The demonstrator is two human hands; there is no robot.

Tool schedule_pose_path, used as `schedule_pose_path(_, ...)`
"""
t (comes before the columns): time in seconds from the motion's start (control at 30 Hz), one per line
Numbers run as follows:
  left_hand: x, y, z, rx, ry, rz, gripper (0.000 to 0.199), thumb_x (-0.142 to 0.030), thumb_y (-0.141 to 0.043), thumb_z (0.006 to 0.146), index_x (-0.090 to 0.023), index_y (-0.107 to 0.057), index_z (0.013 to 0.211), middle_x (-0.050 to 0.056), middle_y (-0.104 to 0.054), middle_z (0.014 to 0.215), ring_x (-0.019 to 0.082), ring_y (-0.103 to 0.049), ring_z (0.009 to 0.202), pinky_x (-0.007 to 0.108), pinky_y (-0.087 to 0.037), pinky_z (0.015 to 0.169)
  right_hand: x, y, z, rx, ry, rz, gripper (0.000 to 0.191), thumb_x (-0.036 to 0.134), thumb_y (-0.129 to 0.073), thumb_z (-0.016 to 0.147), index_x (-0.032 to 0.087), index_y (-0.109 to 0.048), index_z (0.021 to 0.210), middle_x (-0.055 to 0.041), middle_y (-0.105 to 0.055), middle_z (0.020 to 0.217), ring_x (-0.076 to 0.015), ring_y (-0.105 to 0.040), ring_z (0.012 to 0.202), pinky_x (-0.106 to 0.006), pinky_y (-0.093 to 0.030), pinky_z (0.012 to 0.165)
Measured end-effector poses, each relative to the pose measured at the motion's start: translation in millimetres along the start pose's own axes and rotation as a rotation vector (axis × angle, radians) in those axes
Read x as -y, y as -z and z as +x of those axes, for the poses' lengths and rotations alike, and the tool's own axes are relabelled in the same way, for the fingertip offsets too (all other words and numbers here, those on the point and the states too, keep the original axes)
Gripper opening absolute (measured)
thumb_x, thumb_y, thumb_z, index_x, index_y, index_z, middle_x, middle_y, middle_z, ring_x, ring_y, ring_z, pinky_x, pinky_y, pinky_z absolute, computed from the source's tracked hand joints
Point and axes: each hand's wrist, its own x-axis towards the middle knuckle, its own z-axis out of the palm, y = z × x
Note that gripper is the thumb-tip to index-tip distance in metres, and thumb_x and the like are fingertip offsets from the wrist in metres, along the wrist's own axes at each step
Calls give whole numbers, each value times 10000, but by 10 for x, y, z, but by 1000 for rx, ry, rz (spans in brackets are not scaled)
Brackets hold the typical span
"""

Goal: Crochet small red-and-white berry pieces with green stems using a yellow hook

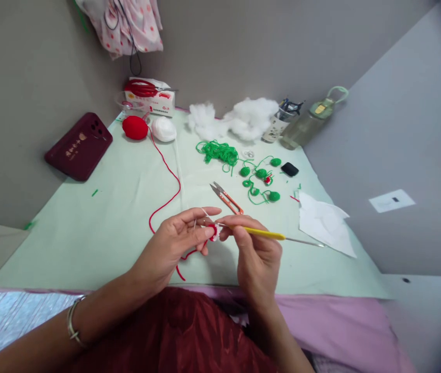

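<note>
My left hand (179,238) pinches a small red and white crochet piece (214,232) between thumb and fingers, with white yarn passing over its raised forefinger. My right hand (257,251) grips a crochet hook (265,233) by its yellow handle, the tip touching the piece. Red yarn (166,204) runs from a red ball (135,127) down to my left hand. Beside the red ball lies a white ball (164,129), and its strand leads towards my hands. Orange-handled snips (226,198) rest just beyond my fingers.
Green yarn (220,153) and several green crocheted balls (261,174) lie right of centre. White stuffing (249,119), a pen cup (274,128) and a bottle (306,124) stand behind. A phone (80,147) leans at left; torn white paper (325,223) lies at right.
</note>
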Motion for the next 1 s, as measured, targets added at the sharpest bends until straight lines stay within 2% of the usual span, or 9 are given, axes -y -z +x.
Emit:
schedule_pose_path(0.2,-29,27,12,6,5,-4,245,-247,-808,878,-226,-823,1122,-49,-655,666,69,-574,582,218,-448,627,-53,35,-9,0,-116,224,178,294,-629,1036,257,-801,1009,-17,-800,956,-117,-714,735,-276,-590,736)
schedule_pose_path(0.4,-35,38,11,23,15,-1,235,-265,-798,897,-223,-819,1127,-54,-658,622,78,-589,588,226,-461,650,-38,52,1,17,-95,292,214,289,-575,1064,240,-770,991,-13,-795,937,-113,-729,731,-269,-604,715)
schedule_pose_path(0.63,-4,44,9,7,-29,46,202,-271,-778,923,-252,-814,1121,-51,-680,704,68,-618,639,213,-454,676,21,93,-66,10,125,-97,252,159,-525,1064,256,-756,1088,-5,-783,970,-119,-738,772,-286,-603,752)
schedule_pose_path(0.8,7,35,15,-11,-67,82,231,-275,-814,895,-252,-806,1125,-54,-662,717,74,-632,669,200,-464,681,5,95,-94,66,365,-243,299,57,-530,1016,239,-699,1182,-47,-782,1038,-178,-749,926,-349,-618,814)
schedule_pose_path(0.9,12,26,13,-33,-93,101,272,-264,-844,865,-248,-804,1133,-53,-651,743,68,-602,639,189,-455,620,-19,85,-107,95,432,-329,314,36,-531,1004,228,-686,1198,-62,-781,1033,-182,-745,948,-345,-629,816)
schedule_pose_path(1.0,7,3,-2,-41,-88,72,319,-281,-877,830,-240,-804,1138,-47,-646,786,47,-532,572,177,-411,525,-64,58,-135,100,528,-523,332,58,-568,996,233,-694,1248,-87,-766,1073,-191,-739,982,-328,-639,807)
